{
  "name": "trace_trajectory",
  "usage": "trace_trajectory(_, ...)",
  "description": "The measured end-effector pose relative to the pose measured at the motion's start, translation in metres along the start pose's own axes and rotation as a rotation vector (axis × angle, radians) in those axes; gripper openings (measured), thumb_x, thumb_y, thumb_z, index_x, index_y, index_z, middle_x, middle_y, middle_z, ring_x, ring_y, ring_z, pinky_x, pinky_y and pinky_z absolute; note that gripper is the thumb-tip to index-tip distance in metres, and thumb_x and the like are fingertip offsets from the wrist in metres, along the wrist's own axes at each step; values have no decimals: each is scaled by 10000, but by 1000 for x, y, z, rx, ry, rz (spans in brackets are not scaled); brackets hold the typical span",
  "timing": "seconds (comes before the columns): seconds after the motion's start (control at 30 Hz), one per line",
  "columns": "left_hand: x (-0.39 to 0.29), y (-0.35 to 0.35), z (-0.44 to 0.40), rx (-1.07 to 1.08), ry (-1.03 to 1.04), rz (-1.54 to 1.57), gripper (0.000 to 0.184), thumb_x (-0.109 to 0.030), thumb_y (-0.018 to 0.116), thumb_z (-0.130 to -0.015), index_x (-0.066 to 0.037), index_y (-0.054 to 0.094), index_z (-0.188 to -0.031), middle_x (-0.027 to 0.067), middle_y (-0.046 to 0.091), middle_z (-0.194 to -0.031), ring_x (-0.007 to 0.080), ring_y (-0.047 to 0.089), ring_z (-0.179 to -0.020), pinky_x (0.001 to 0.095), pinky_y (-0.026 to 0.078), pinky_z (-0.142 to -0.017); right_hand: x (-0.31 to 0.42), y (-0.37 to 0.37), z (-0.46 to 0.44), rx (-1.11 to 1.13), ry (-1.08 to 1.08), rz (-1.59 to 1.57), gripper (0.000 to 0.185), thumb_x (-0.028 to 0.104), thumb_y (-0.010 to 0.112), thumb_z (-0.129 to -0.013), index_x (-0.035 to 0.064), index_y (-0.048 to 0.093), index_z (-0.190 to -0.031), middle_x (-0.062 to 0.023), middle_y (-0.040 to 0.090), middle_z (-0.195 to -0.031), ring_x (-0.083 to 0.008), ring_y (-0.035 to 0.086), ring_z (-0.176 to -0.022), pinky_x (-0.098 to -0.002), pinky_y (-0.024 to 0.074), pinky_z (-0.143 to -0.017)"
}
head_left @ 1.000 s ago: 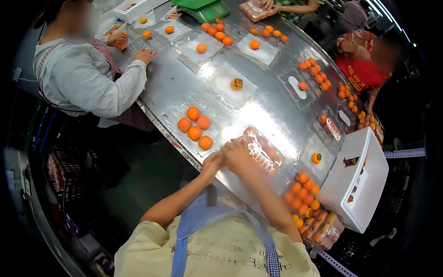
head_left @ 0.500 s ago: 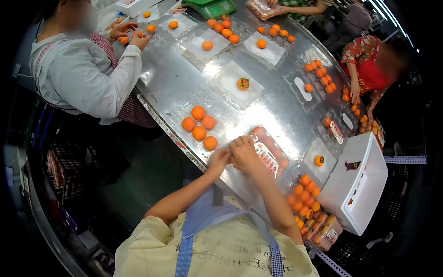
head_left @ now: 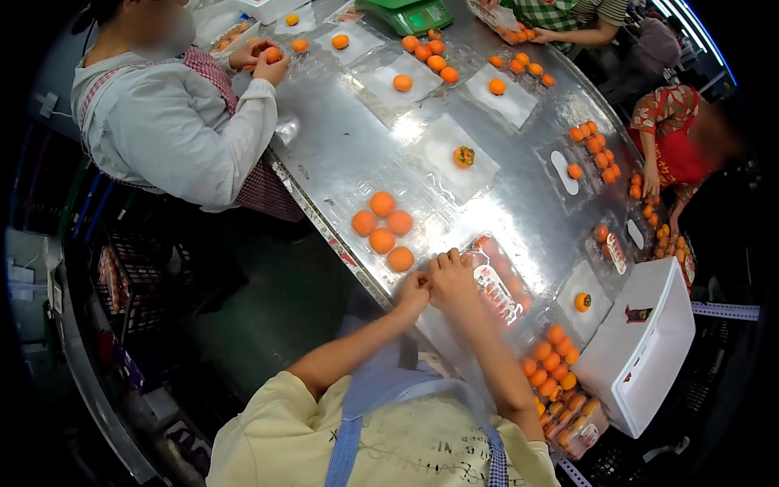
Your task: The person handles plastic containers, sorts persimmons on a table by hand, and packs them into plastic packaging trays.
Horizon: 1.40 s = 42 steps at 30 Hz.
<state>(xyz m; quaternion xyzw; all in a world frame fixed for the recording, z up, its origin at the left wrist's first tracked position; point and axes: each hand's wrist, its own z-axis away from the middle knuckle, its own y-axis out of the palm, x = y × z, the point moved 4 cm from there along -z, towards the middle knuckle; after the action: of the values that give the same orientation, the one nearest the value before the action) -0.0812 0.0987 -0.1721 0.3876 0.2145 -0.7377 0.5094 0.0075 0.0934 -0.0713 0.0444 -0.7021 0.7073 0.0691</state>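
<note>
My left hand [head_left: 412, 294] is closed in a pinch near the table's front edge; what its fingers hold is hidden. Close beside it, my right hand [head_left: 452, 280] has its fingers bent together, at the left corner of a closed clear plastic pack [head_left: 513, 286] of orange fruit with a white and red label. Whether it grips the pack's edge I cannot tell. Left of the hands, several smooth persimmons [head_left: 382, 241] sit in an open clear tray [head_left: 341, 207]. Beyond, a persimmon with a green top [head_left: 463, 157] rests on a white liner sheet [head_left: 446, 183].
To the right stand a white foam box [head_left: 653, 345], loose persimmons [head_left: 552, 357] and stacked filled packs [head_left: 580, 426]. A green scale [head_left: 406, 15] is at the back. Co-workers handle fruit at the left [head_left: 178, 122], far side and right of the metal table [head_left: 333, 146].
The view has shifted, so things appear farther right and lower. My hands stay close together by the pack. The far co-worker's pack is now tilted over loose fruit.
</note>
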Motion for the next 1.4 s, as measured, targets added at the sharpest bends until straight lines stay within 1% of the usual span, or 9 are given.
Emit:
trace_trajectory(0.17,25,-1,-12,-43,52,11,69,-65,531,-864,-13,553,-903,61,592,-843,152,551,-718,300,460,-645,4,2,5,-83,-55,29,208,223,637,-651,59,611,-777,-83,548,-805,-276,502,-896,-537,383,-785)
trace_trajectory(0.4,13,-2,-12,58,9,165,120,-116,481,-941,-4,445,-960,97,535,-850,169,590,-743,334,574,-735,-35,-90,14,-223,103,-192,237,58,625,-640,62,621,-876,-62,547,-888,-250,521,-920,-347,495,-651)
trace_trajectory(0.77,3,-15,-4,190,-35,50,212,-70,533,-898,19,432,-1063,109,497,-957,163,579,-786,321,568,-718,-52,-92,31,-351,202,-278,342,108,631,-679,56,593,-1015,-95,571,-948,-261,564,-922,-382,510,-706)
trace_trajectory(0.9,-80,-5,70,157,588,-812,502,-61,594,-831,50,364,-1263,162,511,-1094,237,576,-883,319,519,-729,-43,-86,33,-372,169,-281,327,125,623,-667,52,604,-986,-95,574,-932,-256,555,-936,-385,520,-674)
trace_trajectory(1.0,-79,37,87,620,256,-718,517,-131,655,-825,41,410,-1246,132,523,-1122,184,584,-904,314,488,-785,-42,-82,33,-345,204,-279,316,169,642,-668,90,617,-974,-86,583,-933,-261,577,-909,-382,503,-718)
trace_trajectory(1.1,-37,79,70,843,325,-425,596,-194,683,-786,2,412,-1279,153,537,-1156,241,574,-964,343,481,-773,-39,-84,36,-321,226,-248,329,179,647,-664,85,618,-978,-95,585,-967,-273,578,-930,-375,505,-722)
trace_trajectory(1.2,-29,109,58,585,817,-548,554,-195,694,-781,37,464,-1228,143,579,-1112,211,583,-966,325,490,-741,-39,-93,52,-394,219,-361,310,186,656,-698,66,613,-981,-101,601,-988,-262,594,-923,-354,509,-744)
trace_trajectory(1.3,-13,95,51,681,62,-273,429,-171,687,-796,77,547,-1117,131,630,-1016,174,604,-900,296,495,-712,-63,-88,99,-464,398,-660,272,183,657,-754,49,605,-985,-99,617,-991,-226,610,-892,-332,508,-763)
trace_trajectory(1.4,-21,96,58,720,1,-117,317,-103,665,-824,100,559,-1044,137,624,-966,190,631,-845,284,552,-713,-90,-45,175,-450,828,-831,224,128,633,-806,22,591,-998,-80,627,-940,-170,612,-836,-297,502,-750)
